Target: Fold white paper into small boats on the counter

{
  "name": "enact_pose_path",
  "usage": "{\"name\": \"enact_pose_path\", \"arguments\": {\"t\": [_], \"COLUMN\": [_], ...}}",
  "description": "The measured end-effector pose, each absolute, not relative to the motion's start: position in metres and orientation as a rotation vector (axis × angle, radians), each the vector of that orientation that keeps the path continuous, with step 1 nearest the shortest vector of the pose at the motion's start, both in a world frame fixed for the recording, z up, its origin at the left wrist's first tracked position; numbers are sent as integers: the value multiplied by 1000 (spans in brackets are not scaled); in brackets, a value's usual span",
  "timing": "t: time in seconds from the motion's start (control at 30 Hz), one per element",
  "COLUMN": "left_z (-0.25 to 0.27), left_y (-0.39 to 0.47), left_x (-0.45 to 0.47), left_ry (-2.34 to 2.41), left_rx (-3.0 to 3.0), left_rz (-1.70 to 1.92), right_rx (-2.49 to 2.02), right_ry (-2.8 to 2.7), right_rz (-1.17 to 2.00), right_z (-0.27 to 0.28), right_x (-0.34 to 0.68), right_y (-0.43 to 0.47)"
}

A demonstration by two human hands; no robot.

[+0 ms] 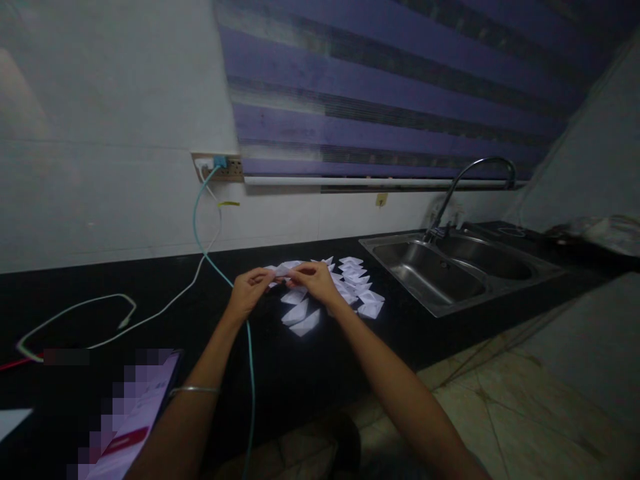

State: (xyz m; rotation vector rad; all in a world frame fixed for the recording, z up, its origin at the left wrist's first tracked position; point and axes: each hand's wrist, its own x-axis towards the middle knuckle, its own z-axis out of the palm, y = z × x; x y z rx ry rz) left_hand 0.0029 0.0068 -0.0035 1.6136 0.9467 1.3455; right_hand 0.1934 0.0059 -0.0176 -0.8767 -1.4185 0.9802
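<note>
Between my two hands, a folded white paper boat [283, 269] is pinched by its ends above the black counter. The fingers of my left hand [249, 288] grip its left end. My right hand [316, 281] has hold of the other end, thumb and fingers pressed together. Below and around them lie several more white paper boats [305, 323], some in a loose row under my right wrist. Another row of paper boats [371, 303] runs toward the wall on the right. My right hand hides part of the pile.
A steel double sink [440, 317] with a curved tap [453, 183] is set into the counter [330, 373] at right. A teal cable [251, 373] and a white cable [170, 305] trail from the wall socket [233, 169]. A partly blurred screen [145, 407] lies at lower left.
</note>
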Motion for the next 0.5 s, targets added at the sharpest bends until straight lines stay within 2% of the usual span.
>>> {"name": "enact_pose_path", "arguments": {"t": [0.3, 0.5], "left_z": [-12, -10], "left_y": [5, 1], "left_x": [15, 16], "left_ry": [983, 982], "left_rx": [1676, 1660], "left_rz": [1401, 1430], "right_rx": [-869, -778], "right_ry": [-1511, -1381], "right_rz": [784, 825], "right_z": [-23, -21], "right_x": [193, 186], "right_y": [10, 6]}}
